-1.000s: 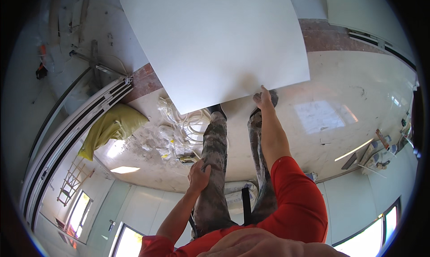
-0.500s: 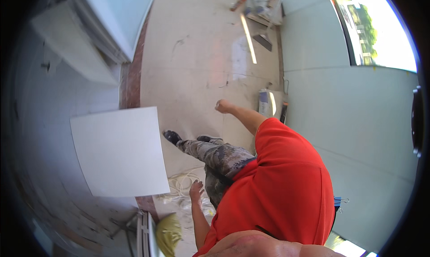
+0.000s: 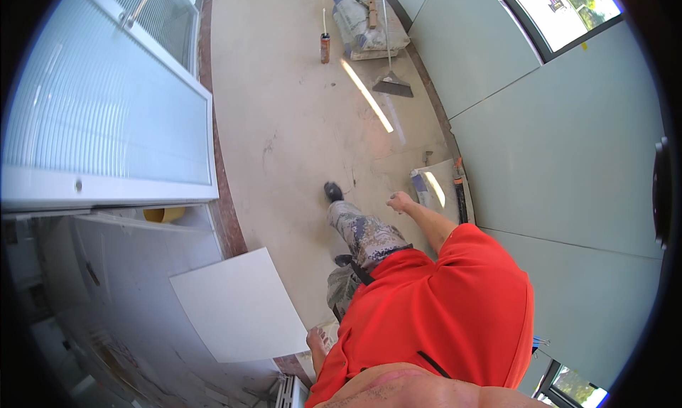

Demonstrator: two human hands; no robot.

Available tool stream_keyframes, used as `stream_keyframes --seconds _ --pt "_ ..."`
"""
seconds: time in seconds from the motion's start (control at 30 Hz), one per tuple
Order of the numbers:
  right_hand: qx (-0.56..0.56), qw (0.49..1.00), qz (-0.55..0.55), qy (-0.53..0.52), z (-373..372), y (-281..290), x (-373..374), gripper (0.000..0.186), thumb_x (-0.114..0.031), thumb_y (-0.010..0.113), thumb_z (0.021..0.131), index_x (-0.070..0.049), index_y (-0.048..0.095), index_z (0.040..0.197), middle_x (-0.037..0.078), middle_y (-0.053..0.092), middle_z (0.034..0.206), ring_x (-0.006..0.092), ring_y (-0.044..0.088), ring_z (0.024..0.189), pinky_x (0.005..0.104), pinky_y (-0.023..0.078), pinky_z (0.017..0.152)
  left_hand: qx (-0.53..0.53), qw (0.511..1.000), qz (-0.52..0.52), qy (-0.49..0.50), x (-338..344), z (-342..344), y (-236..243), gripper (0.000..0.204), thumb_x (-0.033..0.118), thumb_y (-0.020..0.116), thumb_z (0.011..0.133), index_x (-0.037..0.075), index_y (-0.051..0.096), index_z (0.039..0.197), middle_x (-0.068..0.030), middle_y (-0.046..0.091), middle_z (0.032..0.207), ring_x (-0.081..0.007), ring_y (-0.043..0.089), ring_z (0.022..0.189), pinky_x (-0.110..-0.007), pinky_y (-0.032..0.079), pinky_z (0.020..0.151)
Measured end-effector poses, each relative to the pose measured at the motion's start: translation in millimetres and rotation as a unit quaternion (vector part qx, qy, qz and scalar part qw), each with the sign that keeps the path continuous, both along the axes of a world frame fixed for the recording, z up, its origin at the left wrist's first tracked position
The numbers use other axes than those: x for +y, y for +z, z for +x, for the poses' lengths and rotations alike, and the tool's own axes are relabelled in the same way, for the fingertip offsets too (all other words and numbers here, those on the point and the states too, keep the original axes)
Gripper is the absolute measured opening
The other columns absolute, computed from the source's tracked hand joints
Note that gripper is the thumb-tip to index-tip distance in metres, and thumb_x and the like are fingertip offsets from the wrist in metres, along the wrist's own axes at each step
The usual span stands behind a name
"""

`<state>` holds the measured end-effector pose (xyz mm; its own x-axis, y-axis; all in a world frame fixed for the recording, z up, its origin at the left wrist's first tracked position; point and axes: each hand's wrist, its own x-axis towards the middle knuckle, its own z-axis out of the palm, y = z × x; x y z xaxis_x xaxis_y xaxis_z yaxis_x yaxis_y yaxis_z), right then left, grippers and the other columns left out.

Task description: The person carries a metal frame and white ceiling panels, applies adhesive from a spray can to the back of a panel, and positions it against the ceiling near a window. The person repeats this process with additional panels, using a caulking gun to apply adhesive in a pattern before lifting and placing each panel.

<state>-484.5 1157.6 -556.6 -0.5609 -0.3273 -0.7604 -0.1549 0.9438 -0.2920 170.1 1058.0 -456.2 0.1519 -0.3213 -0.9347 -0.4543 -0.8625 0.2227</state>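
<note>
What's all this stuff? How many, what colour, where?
white board: 1, white, lower left
glass panels: 2, blue-grey, upper left
stacked bags: count unclear, whitish, top centre
broom: 1, grey, by stacked bags
canister: 1, orange, upper floor
flat bag: 1, whitish, by wall
tool: 1, orange-black, by wall
container: 1, yellow, left
windows: 2, bright, right corners
wall: 1, pale, right
floor: 1, beige, middle
shirt: 1, red, lower centre
trousers: 1, camouflage, centre
shoes: 2, black, centre
left hand: 1, bare, beside white board
right hand: 1, bare, near flat bag
</note>
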Motion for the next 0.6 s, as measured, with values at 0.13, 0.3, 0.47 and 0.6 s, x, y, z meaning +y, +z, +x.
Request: stream_keyframes --seconds 0.13,0.3,0.47,0.6 --pt "0.050 0.993 -0.047 -0.098 -108.9 -5.3 -27.4 0.058 -0.044 0.073 0.085 0.004 0.074 0.118 0.028 0.076 0.107 0.0396 0.076 0.097 0.0441 0.060 0.093 -0.002 1.000 -0.010 -0.027 -78.5 -101.1 -8.8 0.042 0.037 0.060 0.099 0.006 0.063 0.129 -0.0092 0.070 0.115 -0.0242 0.066 0.101 -0.044 0.054 0.083" --pt "0.113 0.982 -0.061 -0.135 -280.0 -76.7 -101.8 0.074 -0.045 0.079 0.083 0.006 0.063 0.135 0.029 0.070 0.129 0.0413 0.066 0.125 0.0452 0.054 0.105 -0.023 0.996 -0.079 0.036 -157.4 -276.9 -0.3 0.041 0.033 0.063 0.101 0.005 0.063 0.130 -0.0085 0.072 0.113 -0.0217 0.069 0.099 -0.037 0.054 0.080" --pt "0.085 0.992 -0.035 -0.090 -454.9 -170.8 -198.5 0.092 -0.048 0.086 0.080 0.005 0.052 0.147 0.030 0.069 0.131 0.0425 0.067 0.122 0.0491 0.056 0.102 0.017 0.992 0.017 -0.124 -179.8 -456.9 -10.1 0.049 0.031 0.062 0.103 0.002 0.059 0.143 -0.0133 0.072 0.124 -0.0230 0.070 0.110 -0.036 0.056 0.087" --pt "0.105 0.982 -0.147 -0.046 -609.3 -165.4 -403.5 0.087 -0.041 0.092 0.075 0.003 0.053 0.139 0.026 0.069 0.128 0.0398 0.067 0.120 0.0462 0.055 0.103 0.039 0.991 0.035 -0.122 -203.9 -630.5 26.6 0.054 0.028 0.060 0.104 -0.002 0.055 0.148 -0.0137 0.071 0.130 -0.0232 0.068 0.118 -0.036 0.055 0.097"
